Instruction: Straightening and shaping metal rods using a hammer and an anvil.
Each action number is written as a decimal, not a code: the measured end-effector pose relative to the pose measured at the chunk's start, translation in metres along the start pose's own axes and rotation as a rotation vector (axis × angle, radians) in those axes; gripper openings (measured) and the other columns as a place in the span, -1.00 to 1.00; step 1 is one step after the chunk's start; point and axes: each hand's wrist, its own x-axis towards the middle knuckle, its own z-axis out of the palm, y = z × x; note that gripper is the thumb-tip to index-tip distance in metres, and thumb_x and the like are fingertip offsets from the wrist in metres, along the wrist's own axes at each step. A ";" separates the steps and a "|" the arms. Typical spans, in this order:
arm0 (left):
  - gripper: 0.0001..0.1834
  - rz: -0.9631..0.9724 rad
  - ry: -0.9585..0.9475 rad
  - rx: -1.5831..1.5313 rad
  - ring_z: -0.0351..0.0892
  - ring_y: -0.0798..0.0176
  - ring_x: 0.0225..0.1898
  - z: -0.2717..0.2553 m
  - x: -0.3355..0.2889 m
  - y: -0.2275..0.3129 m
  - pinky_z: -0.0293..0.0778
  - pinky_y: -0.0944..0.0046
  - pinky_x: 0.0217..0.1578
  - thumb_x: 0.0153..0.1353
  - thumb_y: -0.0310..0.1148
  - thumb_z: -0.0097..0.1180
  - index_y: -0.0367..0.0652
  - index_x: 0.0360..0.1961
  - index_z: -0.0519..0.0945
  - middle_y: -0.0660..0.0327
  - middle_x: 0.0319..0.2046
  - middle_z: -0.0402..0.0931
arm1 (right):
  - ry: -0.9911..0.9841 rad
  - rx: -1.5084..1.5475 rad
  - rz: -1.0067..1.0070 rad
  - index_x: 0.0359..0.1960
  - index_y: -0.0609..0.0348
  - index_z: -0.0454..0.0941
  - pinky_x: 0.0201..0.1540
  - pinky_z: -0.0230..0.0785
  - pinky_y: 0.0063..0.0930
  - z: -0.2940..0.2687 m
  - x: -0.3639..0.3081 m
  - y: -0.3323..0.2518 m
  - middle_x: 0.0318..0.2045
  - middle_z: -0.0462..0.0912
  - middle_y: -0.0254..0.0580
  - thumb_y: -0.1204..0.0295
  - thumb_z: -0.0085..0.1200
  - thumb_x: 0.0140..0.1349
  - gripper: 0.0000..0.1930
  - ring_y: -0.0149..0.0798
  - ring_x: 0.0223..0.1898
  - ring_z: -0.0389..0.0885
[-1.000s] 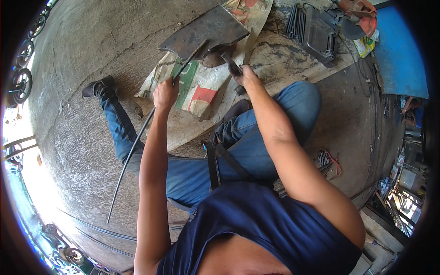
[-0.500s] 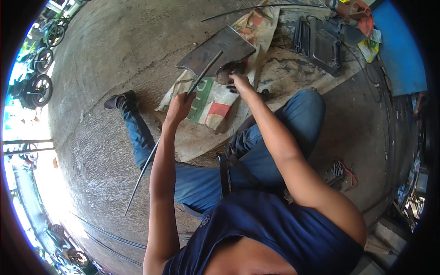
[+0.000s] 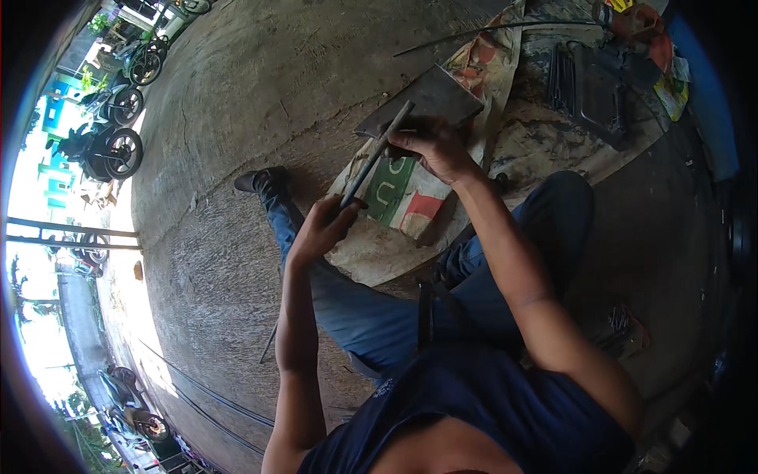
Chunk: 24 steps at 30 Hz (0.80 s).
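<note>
A long thin metal rod [image 3: 369, 171] slants up and away in front of me, its lower part passing behind my left forearm. My left hand [image 3: 324, 226] is wrapped round it partway along. Close to the far end, my right hand [image 3: 438, 152] has its fingers closed on the same rod; the fingertips are dark and partly hidden. Beyond the hands, a dark flat metal plate [image 3: 430, 88] lies on a printed sack [image 3: 384, 189] spread on the floor. The right hand covers the plate's near edge.
Dark metal pieces [image 3: 588, 91] and an orange-red machine [image 3: 636, 31] lie at the far right, near a blue panel [image 3: 714, 95]. Another long rod [image 3: 489, 28] stretches across the far floor. My legs [image 3: 363, 304] are bent around the work. Motorcycles [image 3: 122, 150] stand at the left.
My right hand has left the plate's near edge and come onto the rod near its far end. My left hand still holds the rod. The whole view has shifted, moving the scene rightward.
</note>
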 end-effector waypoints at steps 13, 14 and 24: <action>-0.86 0.446 0.585 0.301 0.53 0.45 -0.60 0.024 -0.062 0.027 0.40 0.42 -0.61 0.12 -0.59 0.26 -0.37 -0.27 0.64 0.21 -0.49 0.55 | -0.048 -0.097 -0.276 -0.38 0.25 0.68 -0.43 0.42 -0.59 0.053 -0.034 -0.055 -0.55 0.67 -0.29 0.47 0.34 0.12 -0.88 -0.52 -0.52 0.60; -0.87 0.445 0.549 0.293 0.53 0.44 -0.61 0.021 -0.064 0.027 0.40 0.42 -0.62 0.13 -0.59 0.25 -0.38 -0.27 0.63 0.21 -0.49 0.54 | -0.047 -0.097 -0.275 -0.38 0.25 0.68 -0.43 0.42 -0.59 0.053 -0.035 -0.054 -0.55 0.67 -0.29 0.47 0.34 0.12 -0.88 -0.52 -0.52 0.60; -0.81 0.504 0.579 0.347 0.46 0.46 -0.58 0.020 -0.075 0.020 0.33 0.42 -0.58 0.05 -0.61 0.31 -0.33 -0.26 0.64 0.22 -0.53 0.53 | -0.033 -0.164 -0.221 -0.37 0.24 0.67 -0.50 0.35 -0.62 0.060 -0.045 -0.053 -0.56 0.66 -0.28 0.38 0.39 0.08 -0.80 -0.52 -0.53 0.58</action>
